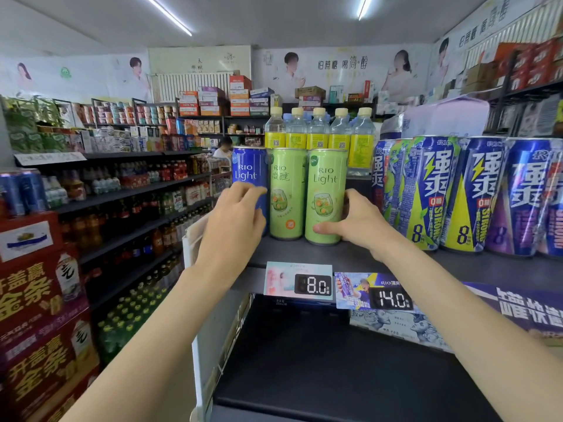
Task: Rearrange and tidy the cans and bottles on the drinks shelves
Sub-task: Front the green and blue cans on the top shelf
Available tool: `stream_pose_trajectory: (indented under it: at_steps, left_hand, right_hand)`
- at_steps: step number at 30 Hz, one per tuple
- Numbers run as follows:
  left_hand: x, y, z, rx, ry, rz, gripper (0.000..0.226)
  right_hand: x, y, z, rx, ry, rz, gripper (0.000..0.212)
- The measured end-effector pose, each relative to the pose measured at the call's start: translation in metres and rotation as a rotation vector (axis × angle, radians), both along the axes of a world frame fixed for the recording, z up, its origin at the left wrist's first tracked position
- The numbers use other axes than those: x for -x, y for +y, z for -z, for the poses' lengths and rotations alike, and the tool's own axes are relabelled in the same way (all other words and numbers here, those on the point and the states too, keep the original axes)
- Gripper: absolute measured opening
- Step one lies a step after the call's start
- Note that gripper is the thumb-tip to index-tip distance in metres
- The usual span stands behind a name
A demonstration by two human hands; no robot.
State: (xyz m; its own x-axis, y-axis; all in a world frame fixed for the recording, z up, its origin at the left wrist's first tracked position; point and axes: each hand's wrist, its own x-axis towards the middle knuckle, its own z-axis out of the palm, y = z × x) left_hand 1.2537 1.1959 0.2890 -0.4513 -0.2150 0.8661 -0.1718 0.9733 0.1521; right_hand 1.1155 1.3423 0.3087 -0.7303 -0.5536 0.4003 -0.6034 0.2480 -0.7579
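Shop shelving fills the room, and the dark top shelf [396, 260] in front of me carries the drinks. My left hand [234, 220] curls round the blue can [248, 169] at the end of the row. My right hand [362, 223] grips the right-hand green can [326, 190], thumb across its base; the other green can [288, 190] stands between, touching both. These three stand upright in a close line near the edge, so this group looks almost squared. Yellow-labelled bottles [318, 132] behind and the big blue cans [475, 190] to my right look untouched, and lower shelves remain, I judge.
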Motion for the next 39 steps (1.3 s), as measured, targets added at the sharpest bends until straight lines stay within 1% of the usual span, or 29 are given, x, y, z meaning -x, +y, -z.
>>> stream_pose_trajectory:
  at_steps: [3, 5, 6, 9, 10, 11, 14, 16, 19, 23, 24, 27, 28, 30, 32, 34, 35, 38, 39]
  left_hand:
    - [0.015, -0.002, -0.018, 0.204, 0.068, -0.046, 0.042]
    - [0.029, -0.003, -0.034, 0.286, 0.056, -0.138, 0.043]
    - [0.034, -0.001, -0.041, 0.297, 0.015, -0.175, 0.042]
    - [0.048, 0.004, -0.066, 0.211, -0.255, -0.241, 0.041]
    - [0.051, 0.004, -0.076, 0.183, -0.312, -0.241, 0.039]
    - [0.052, 0.004, -0.087, 0.130, -0.352, -0.216, 0.037]
    - [0.050, -0.002, -0.111, -0.116, -0.425, -0.039, 0.028]
    - [0.049, -0.008, -0.114, -0.167, -0.458, 0.041, 0.025]
    - [0.047, -0.012, -0.111, -0.206, -0.405, 0.114, 0.024]
    - [0.046, -0.015, -0.110, -0.245, -0.347, 0.141, 0.030]
    - [0.046, -0.016, -0.111, -0.250, -0.348, 0.148, 0.030]
    - [0.046, -0.017, -0.111, -0.270, -0.343, 0.171, 0.030]
    - [0.046, -0.017, -0.111, -0.280, -0.343, 0.178, 0.030]
    - [0.044, -0.017, -0.111, -0.287, -0.354, 0.181, 0.030]
    - [0.043, -0.018, -0.110, -0.254, -0.359, 0.167, 0.029]
    - [0.044, -0.019, -0.110, -0.199, -0.371, 0.126, 0.028]
    - [0.045, -0.018, -0.109, -0.164, -0.381, 0.097, 0.029]
    - [0.046, -0.014, -0.106, -0.094, -0.375, 0.059, 0.031]
    - [0.046, -0.013, -0.105, -0.098, -0.355, 0.071, 0.031]
  right_hand:
    - [-0.001, 0.001, 0.000, -0.004, 0.027, 0.003, 0.067]
    - [-0.003, 0.003, -0.001, -0.002, 0.023, -0.001, 0.067]
    - [-0.003, 0.003, -0.001, 0.001, 0.013, -0.007, 0.066]
    - [0.000, 0.004, 0.000, 0.010, -0.030, -0.029, 0.064]
    - [0.000, 0.004, 0.000, 0.009, -0.036, -0.035, 0.063]
    - [0.001, 0.004, 0.001, 0.008, -0.037, -0.040, 0.063]
    - [0.002, 0.004, 0.001, 0.004, -0.037, -0.044, 0.063]
    - [0.003, 0.004, 0.000, 0.009, -0.053, -0.050, 0.062]
    - [0.004, 0.004, 0.000, 0.008, -0.053, -0.050, 0.065]
    - [0.004, 0.000, 0.001, -0.075, -0.021, 0.010, 0.074]
    - [0.004, -0.001, 0.000, -0.070, -0.047, 0.000, 0.071]
    - [0.001, 0.002, -0.003, 0.054, -0.231, -0.111, 0.050]
    - [0.000, 0.003, -0.003, 0.079, -0.244, -0.124, 0.047]
    - [0.000, 0.003, -0.003, 0.051, -0.148, -0.076, 0.047]
    - [0.000, 0.001, -0.003, -0.037, 0.013, 0.048, 0.058]
    - [0.000, -0.001, -0.004, -0.083, 0.085, 0.112, 0.066]
    - [0.001, -0.002, -0.004, -0.065, 0.058, 0.088, 0.065]
    - [0.001, 0.001, -0.006, 0.082, -0.198, -0.104, 0.046]
    - [0.000, 0.004, -0.006, 0.104, -0.239, -0.132, 0.042]
